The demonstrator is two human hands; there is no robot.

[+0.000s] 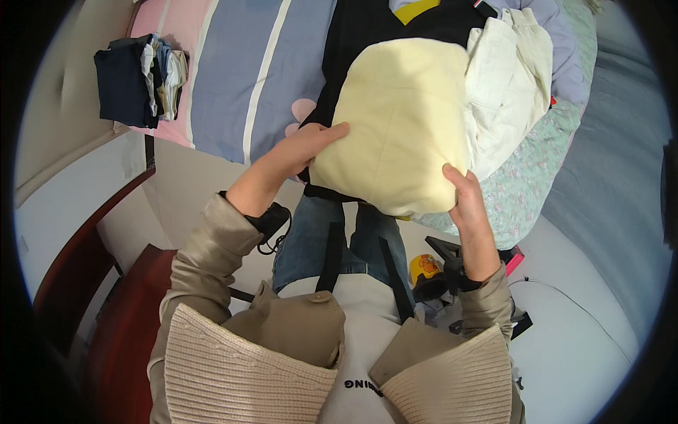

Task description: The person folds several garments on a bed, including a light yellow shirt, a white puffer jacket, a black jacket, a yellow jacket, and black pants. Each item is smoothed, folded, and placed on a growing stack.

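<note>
A pale yellow folded garment [399, 120], its exact kind not clear, is held up in front of me over the near edge of the bed. My left hand [311, 145] grips its left side, thumb on top and fingers hidden beneath. On the lower right corner my right hand [466, 194] is closed, its thumb pressing the cloth from above. Behind the yellow garment lies a black garment [353, 35] spread on the bed. A white garment [501, 85] lies to the right, beside the yellow one.
A stack of folded clothes [134, 81] sits at the bed's far left, on pink and blue bedding [233, 78]. Pale lilac cloth [565, 56] lies at the far right. Below stand a yellow container [425, 267] and dark red wooden furniture [134, 318].
</note>
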